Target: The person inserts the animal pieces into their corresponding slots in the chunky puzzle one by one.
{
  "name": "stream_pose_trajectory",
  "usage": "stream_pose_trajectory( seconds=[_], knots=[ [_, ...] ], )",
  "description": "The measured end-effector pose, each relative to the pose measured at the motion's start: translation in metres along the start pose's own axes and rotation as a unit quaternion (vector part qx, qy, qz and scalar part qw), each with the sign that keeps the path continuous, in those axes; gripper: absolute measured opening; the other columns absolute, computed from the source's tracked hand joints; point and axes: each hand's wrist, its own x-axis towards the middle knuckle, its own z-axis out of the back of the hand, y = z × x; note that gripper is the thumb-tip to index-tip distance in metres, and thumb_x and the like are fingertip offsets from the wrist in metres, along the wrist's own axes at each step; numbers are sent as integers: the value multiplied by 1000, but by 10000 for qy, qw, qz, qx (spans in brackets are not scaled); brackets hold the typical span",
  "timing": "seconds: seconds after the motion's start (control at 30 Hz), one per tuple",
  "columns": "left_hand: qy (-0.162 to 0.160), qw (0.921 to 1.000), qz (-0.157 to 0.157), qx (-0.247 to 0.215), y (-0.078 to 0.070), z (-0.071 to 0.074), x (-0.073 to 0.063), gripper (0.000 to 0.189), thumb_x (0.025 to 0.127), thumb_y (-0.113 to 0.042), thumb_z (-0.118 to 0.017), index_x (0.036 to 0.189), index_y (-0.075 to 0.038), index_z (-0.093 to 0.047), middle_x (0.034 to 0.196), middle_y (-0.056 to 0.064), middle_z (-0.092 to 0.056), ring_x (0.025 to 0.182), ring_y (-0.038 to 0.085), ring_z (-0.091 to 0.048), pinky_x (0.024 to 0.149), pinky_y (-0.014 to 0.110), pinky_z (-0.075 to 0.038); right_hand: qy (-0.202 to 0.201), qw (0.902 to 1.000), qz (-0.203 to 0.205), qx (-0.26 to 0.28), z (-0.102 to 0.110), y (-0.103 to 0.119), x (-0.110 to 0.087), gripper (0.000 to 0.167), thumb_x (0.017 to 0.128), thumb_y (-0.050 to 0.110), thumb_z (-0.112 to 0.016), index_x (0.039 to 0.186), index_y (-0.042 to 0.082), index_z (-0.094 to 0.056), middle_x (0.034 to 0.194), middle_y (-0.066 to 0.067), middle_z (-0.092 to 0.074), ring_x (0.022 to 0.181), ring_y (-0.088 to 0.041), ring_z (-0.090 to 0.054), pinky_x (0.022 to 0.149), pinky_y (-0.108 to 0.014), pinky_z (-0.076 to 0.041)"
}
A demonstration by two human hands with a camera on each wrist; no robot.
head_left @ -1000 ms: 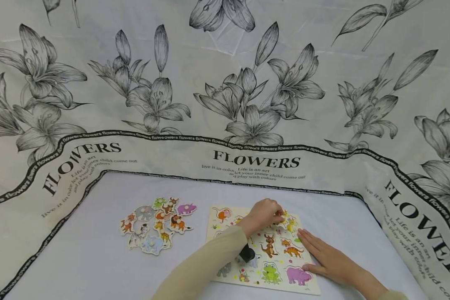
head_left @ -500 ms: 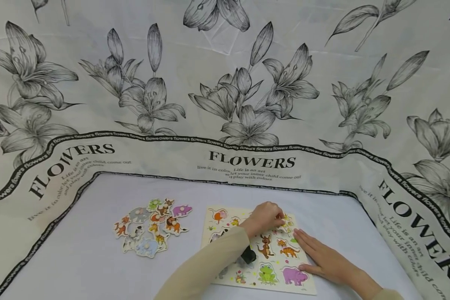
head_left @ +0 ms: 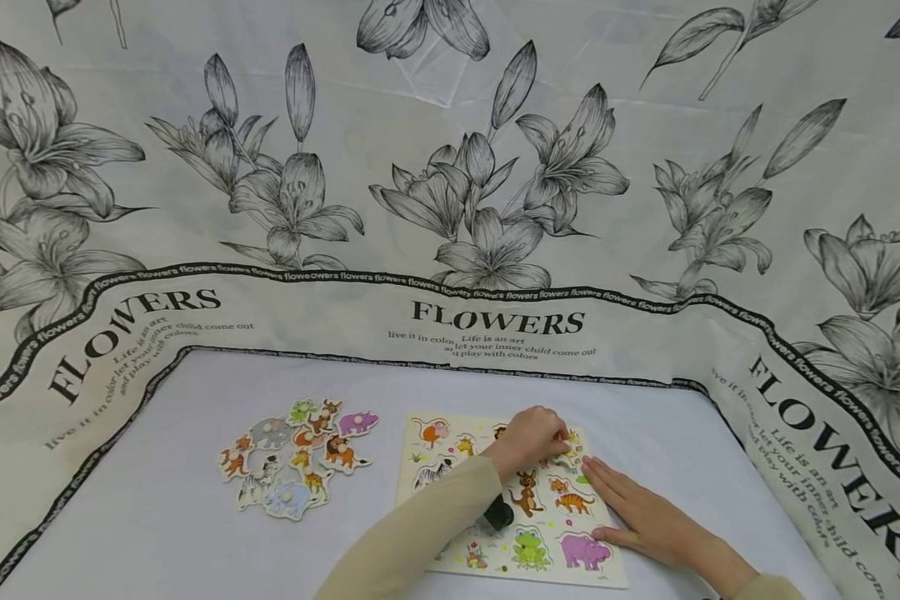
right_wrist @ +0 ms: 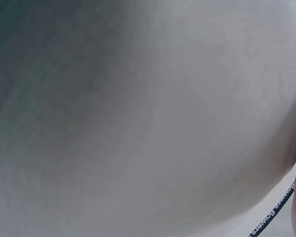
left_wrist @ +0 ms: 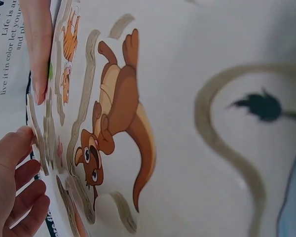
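Observation:
A cream wooden puzzle board (head_left: 412,433) with printed animal shapes lies on the table in the head view. My left hand (head_left: 532,437) reaches across it to the upper right corner. There its thumb and fingertips pinch a yellow animal puzzle piece (head_left: 573,454), mostly hidden by the hand. In the left wrist view the left hand (left_wrist: 19,192) is at the edge of this thin piece, by the kangaroo shape (left_wrist: 121,98). My right hand (head_left: 648,512) lies with straight fingers along the board's right edge, thumb by the purple hippo shape (head_left: 585,552).
Left of the board lies a loose heap of animal puzzle pieces with knobs, among them a blue elephant (head_left: 288,497), a lion (head_left: 342,452) and a purple hippo (head_left: 358,422). A flower-printed cloth (head_left: 300,325) rises behind the white table (head_left: 157,517).
The head view has shifted, so everything sits slightly farther left. My left hand stays at the board's upper right with the yellow piece, and the right hand keeps its place at the edge.

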Motion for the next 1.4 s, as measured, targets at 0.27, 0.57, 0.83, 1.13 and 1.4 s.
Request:
stream_pose_trajectory(
  seconds=[0.27,0.57,0.83,1.13,1.4],
  knots=[
    [-91,9999,-131,5,0,-4,4,19,92,-36,-64,100,-22,-75,95,-11,-72,76,-3,-60,72,11,-48,218,9997,-47,92,1,0,1,81,91,60,-50,152,12,-27,155,-10,-32,134,14,13,102,-46,-41],
    [-61,9995,-92,309,-2,-4,2,19,91,-36,-65,97,-22,-75,92,-11,-72,74,-1,-60,68,13,-49,289,9994,-75,146,2,1,2,81,91,60,-49,152,12,-28,155,-11,-33,134,12,9,103,-46,-39],
    [-113,9985,-238,480,-5,-4,2,18,90,-35,-66,97,-22,-75,91,-11,-70,81,2,-61,73,13,-48,335,9993,-107,108,4,2,2,81,91,60,-49,152,12,-28,155,-10,-33,136,11,6,105,-42,-37],
    [-165,9977,-265,606,-7,-9,4,16,90,-35,-66,95,-22,-75,90,-11,-69,80,2,-61,71,13,-48,294,9993,-74,215,4,2,1,80,91,59,-49,151,11,-27,155,-11,-32,133,15,13,113,-23,-21],
    [-148,9971,-252,707,-8,-8,2,17,90,-36,-66,95,-22,-75,91,-10,-70,81,3,-61,72,14,-48,-93,9995,220,184,0,-1,1,79,91,55,-54,149,6,-31,152,-15,-36,136,15,13,103,0,9]
  ],
)
